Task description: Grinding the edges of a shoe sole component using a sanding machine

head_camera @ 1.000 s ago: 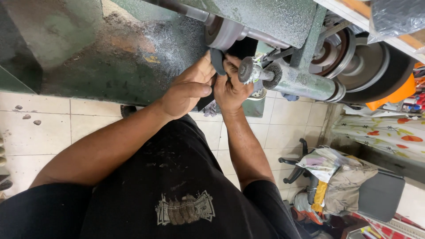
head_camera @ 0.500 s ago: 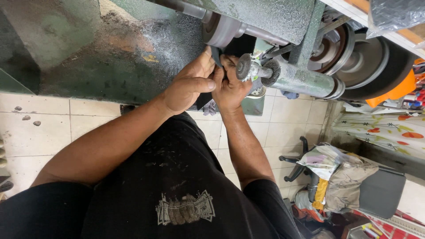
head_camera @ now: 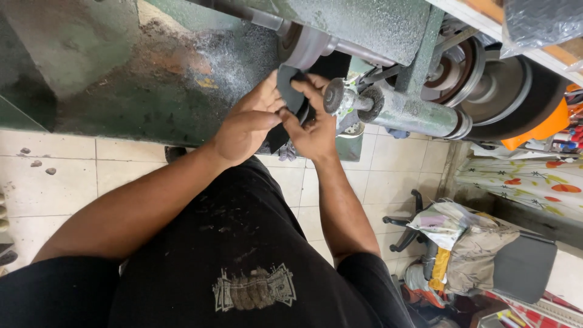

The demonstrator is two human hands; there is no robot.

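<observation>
Both of my hands hold a dark, curved rubbery piece (head_camera: pixel 289 91) up against a pale grinding wheel (head_camera: pixel 305 47) on a green machine. My left hand (head_camera: pixel 246 124) grips its left side with the thumb laid over it. My right hand (head_camera: pixel 314 124) pinches its right edge between fingers and thumb, just left of a small round abrasive head (head_camera: pixel 333 96) on the end of a steel shaft (head_camera: pixel 405 112).
The green machine body (head_camera: pixel 152 79) is dusted with grey grindings. Large dark wheels (head_camera: pixel 516 91) and an orange part (head_camera: pixel 537 129) sit at the right. Below lie pale floor tiles (head_camera: pixel 67 170) and an office chair (head_camera: pixel 486 255) piled with bags and cloth.
My hands have lifted the dark piece up and a little left, closer to the pale wheel. The view has shifted slightly with them.
</observation>
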